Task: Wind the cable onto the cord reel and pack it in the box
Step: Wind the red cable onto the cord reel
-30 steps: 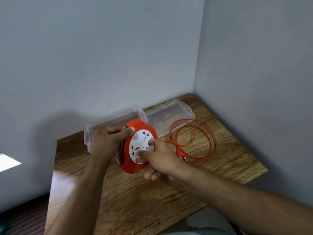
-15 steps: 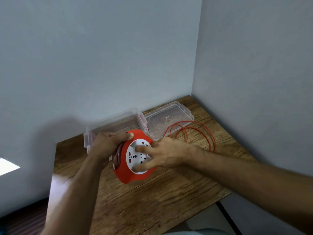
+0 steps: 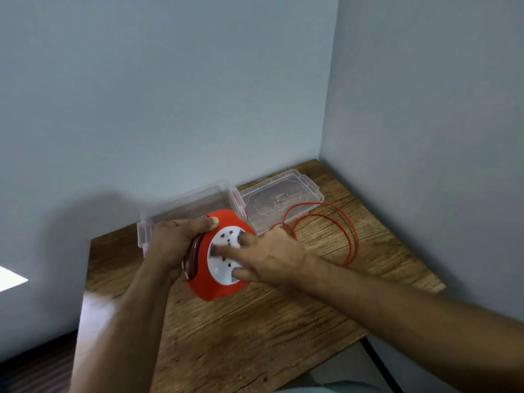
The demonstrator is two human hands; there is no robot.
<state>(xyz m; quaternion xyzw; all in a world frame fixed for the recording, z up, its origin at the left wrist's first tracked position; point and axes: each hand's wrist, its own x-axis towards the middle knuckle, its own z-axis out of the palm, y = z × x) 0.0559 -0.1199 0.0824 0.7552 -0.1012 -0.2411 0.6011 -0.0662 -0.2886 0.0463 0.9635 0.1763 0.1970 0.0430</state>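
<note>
A round red cord reel (image 3: 215,285) with a white socket face is held upright above the wooden table (image 3: 255,330). My left hand (image 3: 173,242) grips its rim from the left, thumb on top. My right hand (image 3: 269,256) lies spread on the white face, fingertips pressed into it. Dark wound cable shows in the reel's groove by my left palm. The loose red cable (image 3: 348,236) lies in loops on the table to the right. The clear plastic box (image 3: 195,202) stands open behind the reel.
The box's clear lid (image 3: 283,199) lies flat at the back, near the corner of two grey walls. The table's front edge runs diagonally below my right forearm, with floor beyond it.
My right hand has turned on the white face, fingers rotating round. The red cable loops have shrunk and the plug has left its earlier spot. The reel sits slightly lower left.
</note>
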